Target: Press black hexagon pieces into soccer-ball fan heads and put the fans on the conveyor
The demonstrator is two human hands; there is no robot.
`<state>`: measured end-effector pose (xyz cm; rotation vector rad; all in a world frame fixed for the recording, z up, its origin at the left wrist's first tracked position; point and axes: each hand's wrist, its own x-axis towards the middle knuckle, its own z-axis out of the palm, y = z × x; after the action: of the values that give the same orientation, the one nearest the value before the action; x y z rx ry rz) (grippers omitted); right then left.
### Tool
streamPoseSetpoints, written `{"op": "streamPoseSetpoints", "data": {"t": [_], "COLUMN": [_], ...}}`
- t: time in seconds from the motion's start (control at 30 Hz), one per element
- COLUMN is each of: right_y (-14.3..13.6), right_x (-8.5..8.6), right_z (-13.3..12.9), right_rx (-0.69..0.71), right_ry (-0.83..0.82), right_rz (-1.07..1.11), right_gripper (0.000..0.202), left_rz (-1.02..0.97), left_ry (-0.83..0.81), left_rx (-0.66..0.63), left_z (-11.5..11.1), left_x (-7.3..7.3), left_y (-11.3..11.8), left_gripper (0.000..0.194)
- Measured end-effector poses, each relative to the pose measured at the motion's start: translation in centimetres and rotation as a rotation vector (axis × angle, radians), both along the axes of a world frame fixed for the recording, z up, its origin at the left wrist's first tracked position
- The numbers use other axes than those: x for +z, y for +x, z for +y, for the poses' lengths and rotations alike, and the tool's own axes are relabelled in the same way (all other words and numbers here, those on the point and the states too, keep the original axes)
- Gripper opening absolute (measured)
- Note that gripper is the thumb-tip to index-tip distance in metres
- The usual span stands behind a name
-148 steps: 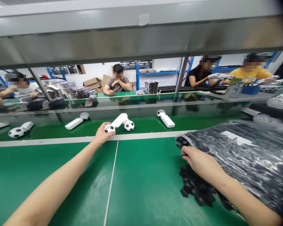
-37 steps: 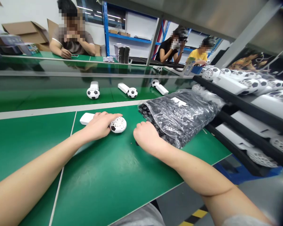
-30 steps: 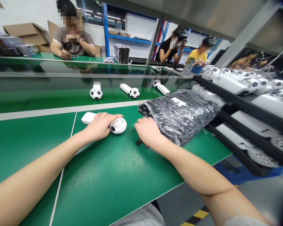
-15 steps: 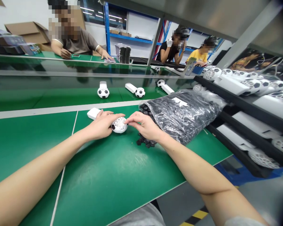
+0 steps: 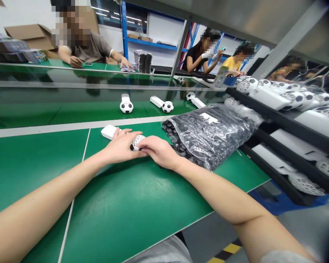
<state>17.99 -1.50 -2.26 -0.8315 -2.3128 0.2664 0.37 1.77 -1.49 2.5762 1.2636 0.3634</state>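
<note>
A white handheld fan (image 5: 109, 132) with a football-patterned grille head lies on the green table under my left hand (image 5: 123, 145). The fingers of that hand wrap round the head, covering its left side and part of the handle. My right hand (image 5: 159, 151) is closed in a pinch against the head's right side. A small dark piece shows at its fingertips, mostly hidden by them. Just right of the hands, loose black plastic pieces (image 5: 168, 128) spill from the mouth of a clear plastic bag (image 5: 219, 128) full of them.
Behind the table, a green conveyor belt (image 5: 98, 116) carries several football fans (image 5: 126, 106). A black rack (image 5: 287, 135) at the right holds several white fans. A person (image 5: 90, 47) sits across the belt, others farther right. The table's front edge (image 5: 186, 227) runs near my body.
My right hand has moved slightly left and down onto the fan's head. The fans on the belt have shifted right. A person in the back has lowered their hands from the head.
</note>
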Motion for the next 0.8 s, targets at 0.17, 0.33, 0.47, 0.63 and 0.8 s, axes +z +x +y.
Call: {"op": "streamPoseSetpoints", "data": {"t": [0.17,0.33,0.47,0.63,0.8], "right_y": [0.3,0.5,0.6,0.6,0.7], "right_x": [-0.7,-1.1,-1.3,-1.8,-2.0], "right_z": [0.4,0.7,0.7,1.1,1.3], "right_rx": [-0.154,-0.155,-0.102,-0.06,-0.054], "right_ry": [-0.192,-0.376,-0.532,-0.611,-0.651], "right_rz": [0.219,0.234,0.271,0.336,0.371], "right_gripper": [0.019,0.037,0.04,0.04,0.04], "left_rz": [-0.023,-0.036,-0.032,-0.023,-0.009], "left_ry": [0.016,0.04,0.045,0.041,0.042], "left_rx": [0.022,0.03,0.033,0.002,-0.028], "left_z": [0.0,0.1,0.0,-0.1,-0.1], "left_x": [0.0,-0.1,0.0,0.3,0.6], "left_y": [0.1,0.2,0.3,0.3,0.2], "left_gripper": [0.069,0.067,0.065,0.062,0.056]}}
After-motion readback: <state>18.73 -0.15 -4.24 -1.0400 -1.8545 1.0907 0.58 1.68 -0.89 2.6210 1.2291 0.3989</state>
